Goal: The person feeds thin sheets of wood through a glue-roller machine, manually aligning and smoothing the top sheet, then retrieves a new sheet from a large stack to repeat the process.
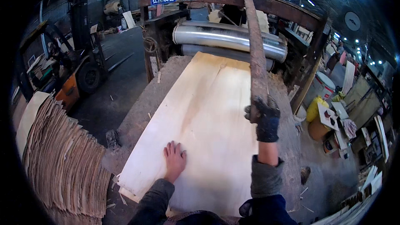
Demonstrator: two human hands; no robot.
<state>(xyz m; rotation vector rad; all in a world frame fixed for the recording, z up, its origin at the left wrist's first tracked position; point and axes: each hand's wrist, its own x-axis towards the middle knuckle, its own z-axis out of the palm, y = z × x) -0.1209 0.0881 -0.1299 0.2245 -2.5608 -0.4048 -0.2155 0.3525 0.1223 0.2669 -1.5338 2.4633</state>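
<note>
Left hand (175,158) bare, fingers spread flat on the pale, thin, broad wood veneer sheet (204,116), pinning it to the gritty grey worktop (287,141). Right hand (264,118), dark-gloved, closed around the rusty long iron lever (254,37). Farther off, sheet's end meeting the shiny steel rollers (229,37). Right, yellow bucket (318,127), contents unclear.

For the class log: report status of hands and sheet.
Left hand flat on veneer sheet. Right hand, gloved, gripping rusty lever. Nothing blocking rollers.
</note>
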